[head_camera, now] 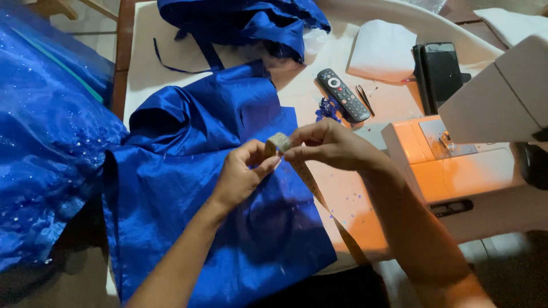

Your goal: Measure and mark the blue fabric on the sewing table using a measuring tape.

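My left hand [242, 174] and my right hand [325, 145] meet over a shiny blue satin cloth [188, 188] spread on the table. Both pinch a pale measuring tape [278, 141], partly rolled up between the fingertips. The tape's loose end [319, 197] trails down to the right under my right forearm and off the table's front edge. The blue cloth lies flat below both hands, with folds at its upper left.
A sewing machine [456, 154] stands at the right. Behind the hands lie a black remote control [343, 94], small snips [364, 98], a dark phone [440, 71] and a white fabric piece [382, 50]. More blue fabric [245, 23] is heaped at the back; a sequinned blue tulle garment [45, 142] hangs left.
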